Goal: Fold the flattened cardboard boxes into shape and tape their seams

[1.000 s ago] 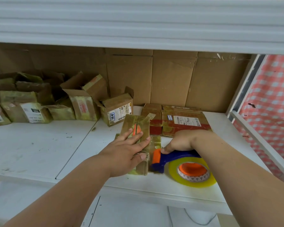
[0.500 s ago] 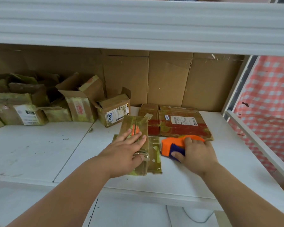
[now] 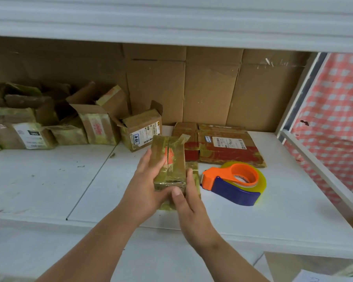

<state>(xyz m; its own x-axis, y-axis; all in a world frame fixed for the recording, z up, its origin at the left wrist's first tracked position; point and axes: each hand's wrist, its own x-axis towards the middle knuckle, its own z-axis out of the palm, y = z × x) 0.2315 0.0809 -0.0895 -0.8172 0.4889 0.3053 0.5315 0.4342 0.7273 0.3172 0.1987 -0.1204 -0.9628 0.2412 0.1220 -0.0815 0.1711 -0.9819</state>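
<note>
A small cardboard box, wrapped in yellowish tape with an orange patch on top, is raised a little above the white shelf. My left hand grips its left side, fingers over the top and thumb at the near end. My right hand touches the box's right side with straight fingers, its thumb on the near end. An orange and blue tape dispenser with a clear yellowish roll lies on the shelf just right of the box, free of both hands. A stack of flattened boxes lies behind it.
Several folded boxes, some with open flaps, stand in a row at the back left, one with a barcode label. Brown cardboard lines the back. An upper shelf hangs overhead. A metal frame and checked cloth close the right side.
My right hand set the tape dispenser down on the shelf, let go of it and moved left to the box. My left hand went from pressing the box flat to gripping it.
</note>
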